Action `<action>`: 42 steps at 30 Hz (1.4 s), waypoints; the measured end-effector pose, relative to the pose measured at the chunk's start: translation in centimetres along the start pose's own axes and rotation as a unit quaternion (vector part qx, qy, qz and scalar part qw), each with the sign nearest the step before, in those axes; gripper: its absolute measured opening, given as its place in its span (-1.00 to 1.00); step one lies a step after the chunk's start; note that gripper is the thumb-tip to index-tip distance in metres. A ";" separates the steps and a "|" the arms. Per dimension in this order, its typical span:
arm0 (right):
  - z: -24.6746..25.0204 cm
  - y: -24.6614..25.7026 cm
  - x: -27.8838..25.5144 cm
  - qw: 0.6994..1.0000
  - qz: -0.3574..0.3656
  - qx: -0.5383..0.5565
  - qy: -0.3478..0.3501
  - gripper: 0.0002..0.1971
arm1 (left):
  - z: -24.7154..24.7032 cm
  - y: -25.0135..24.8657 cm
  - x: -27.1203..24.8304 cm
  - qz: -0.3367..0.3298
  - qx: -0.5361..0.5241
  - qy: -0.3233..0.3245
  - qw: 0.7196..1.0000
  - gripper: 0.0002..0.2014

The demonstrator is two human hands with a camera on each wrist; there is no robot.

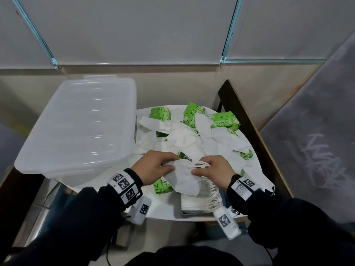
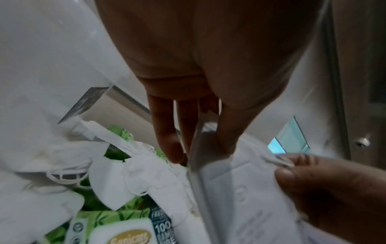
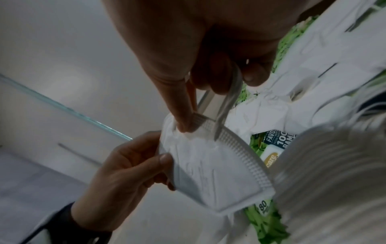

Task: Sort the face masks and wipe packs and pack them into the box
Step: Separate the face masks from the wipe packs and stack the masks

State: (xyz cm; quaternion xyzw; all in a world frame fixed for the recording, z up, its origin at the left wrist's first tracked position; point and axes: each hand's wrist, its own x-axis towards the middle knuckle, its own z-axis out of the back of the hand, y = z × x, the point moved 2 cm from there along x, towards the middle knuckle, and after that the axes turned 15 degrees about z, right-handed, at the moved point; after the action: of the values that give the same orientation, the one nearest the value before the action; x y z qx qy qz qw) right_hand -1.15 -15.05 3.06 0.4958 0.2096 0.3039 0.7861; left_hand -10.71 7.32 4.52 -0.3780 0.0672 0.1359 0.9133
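Stacked masks [image 1: 199, 200]: a neat pile of folded white masks lay at the near edge of the table, just below the right hand, ear loops fanned to its right side.
Near wipe pack [image 1: 163, 186]: a green pack lay flat beside the pile on its left, partly under the held mask; "80" was legible on it.
Left hand [image 1: 153, 167]: thumb and fingers pinched the left edge of the held mask; thumb on the upper face, fingers beneath, seen in the right wrist view [image 3: 125, 166].
Right hand [image 1: 213, 169]: thumb pressed on the mask's right end while the curled fingers hooked its ear loops, seen in the right wrist view [image 3: 208, 49].
Held mask [image 1: 182, 177]: one folded white mask was stretched between both hands, lifted clear of the table, above the near wipe pack and the stacked masks.
Ear loops [image 1: 199, 164]: flat white bands ran from the mask's right end into the right hand's fingers.
Loose masks [image 1: 184, 139]: an unsorted heap of white masks covered the middle of the table, beyond the hands.
Far wipe packs [image 1: 224, 120]: several green packs lay at the far side, partly buried under the loose masks.
Table [image 1: 165, 208]: white, rounded top.
Box [image 1: 76, 127]: a translucent plastic box with its lid on stood at the left of the table, well apart from the held mask.
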 end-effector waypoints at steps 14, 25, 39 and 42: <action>-0.5 -5.4 -3.0 0.940 -0.002 -0.278 0.200 0.31 | -6.8 8.0 -3.0 0.407 -0.523 0.057 0.747 -0.81; -0.3 -9.7 -0.8 0.907 -0.055 -0.361 0.212 -0.61 | -7.0 1.3 -3.8 -0.056 -0.040 -0.022 0.997 -0.83; 1.1 -8.3 -3.5 0.959 0.069 -0.261 0.089 -0.41 | -15.5 1.9 -1.4 -0.155 0.338 0.061 0.926 -0.86; -0.3 -7.3 -5.7 0.936 0.102 -0.284 0.183 -0.46 | -15.2 2.7 -1.6 -0.162 0.255 0.030 0.953 -0.84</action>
State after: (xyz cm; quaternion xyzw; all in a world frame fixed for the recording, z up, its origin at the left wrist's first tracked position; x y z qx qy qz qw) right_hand -3.51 -21.18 -3.55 0.2060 0.2033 0.5147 0.8070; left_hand -13.35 -1.95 -7.66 -0.1426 0.0649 -0.0465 0.9866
